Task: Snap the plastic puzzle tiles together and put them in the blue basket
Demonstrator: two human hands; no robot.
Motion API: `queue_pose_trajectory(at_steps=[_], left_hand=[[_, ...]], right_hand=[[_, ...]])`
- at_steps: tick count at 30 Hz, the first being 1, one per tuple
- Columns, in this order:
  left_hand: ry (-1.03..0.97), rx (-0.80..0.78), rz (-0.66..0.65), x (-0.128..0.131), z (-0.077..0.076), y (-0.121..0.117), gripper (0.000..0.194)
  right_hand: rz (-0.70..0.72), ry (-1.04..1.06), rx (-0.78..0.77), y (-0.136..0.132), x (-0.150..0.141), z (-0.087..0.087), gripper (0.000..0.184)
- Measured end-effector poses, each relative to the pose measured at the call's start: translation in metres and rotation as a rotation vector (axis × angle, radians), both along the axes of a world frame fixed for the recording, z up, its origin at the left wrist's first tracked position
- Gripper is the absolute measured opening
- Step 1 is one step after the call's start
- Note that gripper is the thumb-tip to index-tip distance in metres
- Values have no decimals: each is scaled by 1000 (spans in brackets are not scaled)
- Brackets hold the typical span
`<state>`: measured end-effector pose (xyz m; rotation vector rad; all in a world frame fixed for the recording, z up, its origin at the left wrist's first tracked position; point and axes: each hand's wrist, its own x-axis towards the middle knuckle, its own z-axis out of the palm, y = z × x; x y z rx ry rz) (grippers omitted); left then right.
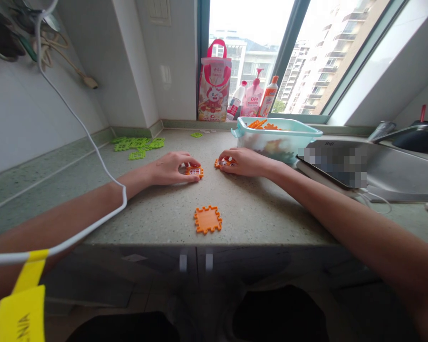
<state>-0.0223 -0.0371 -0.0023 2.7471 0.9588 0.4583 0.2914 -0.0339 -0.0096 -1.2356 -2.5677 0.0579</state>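
Observation:
My left hand (173,168) grips an orange square puzzle tile with a white grid pattern (195,172) between thumb and fingers, low over the counter. To its right, my right hand (239,161) is closed on another orange tile with a white pattern (222,163), partly covered by the fingers. A gap of bare counter separates the two tiles. Nearer to me, a plain orange tile with notched edges (208,220) lies flat close to the counter's front edge.
Green notched tiles (137,145) lie at the back left, with a single green one (196,135) near the wall. A pale blue tub (281,142) holds orange pieces. Right of it are a tablet-like device (331,166) and the sink (406,166). A white cable (92,142) hangs at left.

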Motion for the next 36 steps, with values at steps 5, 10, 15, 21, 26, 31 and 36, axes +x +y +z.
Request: queue_pose_trajectory(at_steps=[5, 10, 15, 21, 26, 31, 36], left_hand=[[36, 1, -10, -2, 2, -1, 61], [53, -2, -32, -4, 3, -1, 64], [43, -5, -42, -4, 3, -3, 64], [-10, -18, -28, -4, 1, -2, 61], [-84, -84, 7, -6, -5, 4, 73], [-128, -115, 16, -4, -9, 4, 93], [-139, -106, -11, 3, -10, -2, 105]], right_hand=[[-17, 26, 13, 0, -1, -2, 33], [-6, 27, 20, -1, -2, -3, 34], [-14, 22, 37, -2, -2, -4, 35], [11, 28, 81, -2, -5, -5, 32], [54, 83, 194, -4, -5, -3, 34], [124, 202, 239, -12, -13, 2, 34], [207, 217, 147, -20, -26, -1, 33]])
